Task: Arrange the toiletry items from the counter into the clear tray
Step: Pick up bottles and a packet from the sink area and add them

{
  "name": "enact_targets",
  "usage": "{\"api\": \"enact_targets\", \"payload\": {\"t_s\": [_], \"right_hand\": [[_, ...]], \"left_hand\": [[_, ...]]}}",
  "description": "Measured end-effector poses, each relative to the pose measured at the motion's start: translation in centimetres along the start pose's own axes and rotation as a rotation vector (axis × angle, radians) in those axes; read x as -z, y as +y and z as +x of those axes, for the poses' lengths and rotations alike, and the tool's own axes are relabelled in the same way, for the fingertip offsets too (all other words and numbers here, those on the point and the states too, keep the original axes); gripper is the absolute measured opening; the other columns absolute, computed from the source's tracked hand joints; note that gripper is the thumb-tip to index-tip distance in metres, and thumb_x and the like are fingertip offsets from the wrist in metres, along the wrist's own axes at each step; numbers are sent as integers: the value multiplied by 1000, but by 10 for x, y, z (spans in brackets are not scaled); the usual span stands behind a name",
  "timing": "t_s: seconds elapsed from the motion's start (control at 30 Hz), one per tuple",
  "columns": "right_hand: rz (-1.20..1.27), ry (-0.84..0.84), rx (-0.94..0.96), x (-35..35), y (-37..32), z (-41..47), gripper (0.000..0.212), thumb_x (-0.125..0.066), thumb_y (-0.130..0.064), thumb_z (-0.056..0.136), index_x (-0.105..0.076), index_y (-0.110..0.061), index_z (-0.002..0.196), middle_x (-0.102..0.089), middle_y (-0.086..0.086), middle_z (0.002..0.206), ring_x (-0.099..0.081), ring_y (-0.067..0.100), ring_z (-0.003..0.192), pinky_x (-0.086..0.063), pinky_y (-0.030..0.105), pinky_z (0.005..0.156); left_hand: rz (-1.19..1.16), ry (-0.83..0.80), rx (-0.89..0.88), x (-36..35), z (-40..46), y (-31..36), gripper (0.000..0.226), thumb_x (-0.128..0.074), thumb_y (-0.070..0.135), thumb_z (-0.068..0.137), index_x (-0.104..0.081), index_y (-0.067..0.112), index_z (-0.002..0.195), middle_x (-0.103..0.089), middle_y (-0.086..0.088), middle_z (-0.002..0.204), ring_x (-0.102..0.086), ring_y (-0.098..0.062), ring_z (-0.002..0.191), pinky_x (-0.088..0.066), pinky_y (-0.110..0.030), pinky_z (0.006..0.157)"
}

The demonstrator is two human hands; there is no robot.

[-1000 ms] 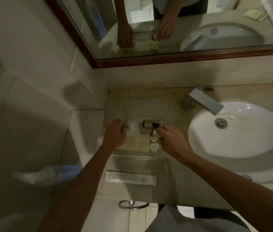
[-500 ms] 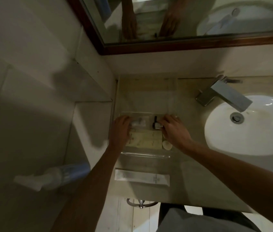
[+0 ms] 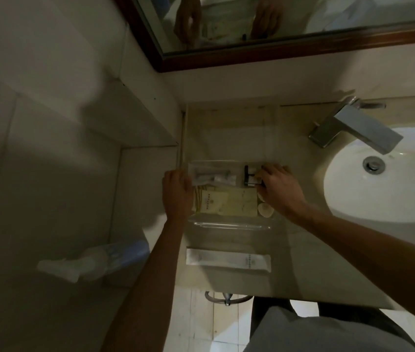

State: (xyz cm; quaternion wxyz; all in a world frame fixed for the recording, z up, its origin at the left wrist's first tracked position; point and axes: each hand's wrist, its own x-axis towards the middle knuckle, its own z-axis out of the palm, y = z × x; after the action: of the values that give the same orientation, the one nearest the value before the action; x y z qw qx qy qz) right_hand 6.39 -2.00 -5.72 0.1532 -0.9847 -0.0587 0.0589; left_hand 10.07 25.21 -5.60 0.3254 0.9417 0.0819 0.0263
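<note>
Left hand (image 3: 177,193) flat, right hand (image 3: 279,190) curled

Both hands at the clear tray (image 3: 229,224); white packet (image 3: 228,260) just beside, nearer.

Beige counter (image 3: 303,250) carries clear tray (image 3: 229,224) (near wall); white sachet (image 3: 228,260) near front edge.

Right hand (image 3: 279,189) hides tray (image 3: 229,223) corner; sink (image 3: 389,179) cropped
</note>
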Motion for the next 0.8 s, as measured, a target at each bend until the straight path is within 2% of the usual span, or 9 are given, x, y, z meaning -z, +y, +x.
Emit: {"api": "enact_targets", "payload": {"t_s": [0.1, 0.23, 0.37, 0.47, 0.57, 0.67, 0.8], "right_hand": [[5, 35, 28, 0, -8, -1, 26, -70, -24, 82, -68, -14, 105, -64, 7, 109, -58, 29, 101, -45, 41, 88], [-35, 55, 138, -2, -43, 13, 33, -73, -30, 80, -68, -12, 107, -67, 9, 111, -60, 30, 104, -46, 44, 92], [-96, -40, 118, -6, -75, 37, 33, -67, -31, 84, -64, -13, 111, -64, 8, 113, -57, 26, 104, -46, 44, 92], [-107, -12, 112, -3, -73, 38, 28, -63, -27, 87, -64, -13, 111, -63, 8, 112, -56, 25, 101, -45, 42, 92], [-121, 35, 132, 2, -53, 28, 29, -60, -29, 89, -64, -13, 113, -62, 7, 113, -56, 25, 102, -43, 41, 91], [-120, 55, 110, 8, -32, 20, 26, -57, -30, 90, -64, -15, 110, -63, 5, 109, -54, 24, 101, -41, 39, 88], [-102, 20, 87, 16, -22, 10, 28, -60, -28, 89, -64, -15, 114, -63, 7, 113, -55, 26, 103, -42, 40, 90]], "left_hand": [[63, -34, -109, -2, 0, 5, 23, -61, 18, 92, -61, 9, 112, -54, -11, 112, -56, -25, 97, -52, -41, 80], [200, -60, -149, -4, 1, 5, 35, -64, 22, 86, -57, 15, 120, -54, -8, 119, -52, -25, 106, -47, -40, 88], [425, -230, -476, -4, 2, 1, 53, -68, 28, 76, -56, 18, 126, -57, -3, 128, -48, -25, 119, -38, -41, 101], [578, -231, -547, -7, 10, 0, 46, -69, 22, 74, -61, 16, 119, -62, -2, 119, -51, -25, 116, -35, -40, 104], [567, -171, -546, 0, 19, 5, 37, -76, 15, 67, -68, 14, 103, -67, -3, 102, -57, -25, 103, -36, -38, 101], [450, -152, -561, 17, 20, 8, 40, -77, 15, 69, -69, 14, 108, -67, -4, 106, -55, -25, 105, -36, -39, 103], [341, -116, -635, 45, 20, 23, 38, -76, 15, 70, -70, 11, 107, -67, -6, 106, -52, -25, 104, -37, -36, 96]]}}
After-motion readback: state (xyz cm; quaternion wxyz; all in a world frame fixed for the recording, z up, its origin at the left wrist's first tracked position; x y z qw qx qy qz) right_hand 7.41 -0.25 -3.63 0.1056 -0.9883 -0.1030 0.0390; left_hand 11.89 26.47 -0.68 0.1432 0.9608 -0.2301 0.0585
